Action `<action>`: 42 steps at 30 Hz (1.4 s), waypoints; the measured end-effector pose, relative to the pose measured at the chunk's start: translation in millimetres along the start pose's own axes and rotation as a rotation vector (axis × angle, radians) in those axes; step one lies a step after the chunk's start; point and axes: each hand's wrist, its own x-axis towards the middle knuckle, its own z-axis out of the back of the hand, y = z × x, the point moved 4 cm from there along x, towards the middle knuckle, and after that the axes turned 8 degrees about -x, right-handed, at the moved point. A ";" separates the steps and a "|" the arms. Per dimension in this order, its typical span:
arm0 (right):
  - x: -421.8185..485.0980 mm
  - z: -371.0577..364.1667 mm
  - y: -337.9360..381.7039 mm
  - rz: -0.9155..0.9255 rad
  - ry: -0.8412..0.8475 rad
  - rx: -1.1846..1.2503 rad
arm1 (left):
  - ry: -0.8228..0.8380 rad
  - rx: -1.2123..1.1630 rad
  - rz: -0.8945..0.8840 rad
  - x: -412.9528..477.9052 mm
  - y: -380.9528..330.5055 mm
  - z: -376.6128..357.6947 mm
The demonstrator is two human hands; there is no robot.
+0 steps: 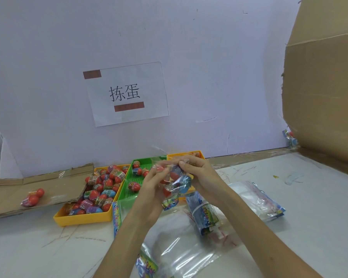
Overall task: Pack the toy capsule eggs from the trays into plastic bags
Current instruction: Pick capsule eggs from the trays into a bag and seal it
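Both arms bare, extended forward, converging at mid-frame.
Left forearm (129, 227) rises from bottom centre. Left hand (152, 189) raised, fingers curled round left side of filled bag (178, 182).
Right forearm (259, 223) enters from lower right. Right hand (201, 175) has back toward camera, fingertips (182, 163) pinching bag's top edge.
Hands close together, bag held between them, wrists roughly level.
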 end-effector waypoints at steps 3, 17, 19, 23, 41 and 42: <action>-1.8 0.9 5.3 0.030 0.057 -0.022 | 0.033 -0.037 0.003 -0.7 -2.5 1.2; -6.9 -9.7 15.7 0.199 0.246 0.146 | 0.138 -0.108 -0.018 -9.4 -5.3 -4.4; -6.8 -9.5 14.4 0.180 0.239 0.169 | 0.152 -0.114 -0.021 -10.8 -6.3 -5.8; -9.5 -11.4 14.3 0.127 0.243 0.227 | 0.204 -0.141 -0.001 -11.0 -6.9 -6.7; 2.7 -5.1 -11.2 -0.141 0.136 0.269 | 0.070 -0.258 0.045 -7.5 6.1 -2.4; 2.3 -5.4 -12.2 -0.173 0.129 0.293 | 0.056 -0.269 0.045 -7.0 7.9 -2.2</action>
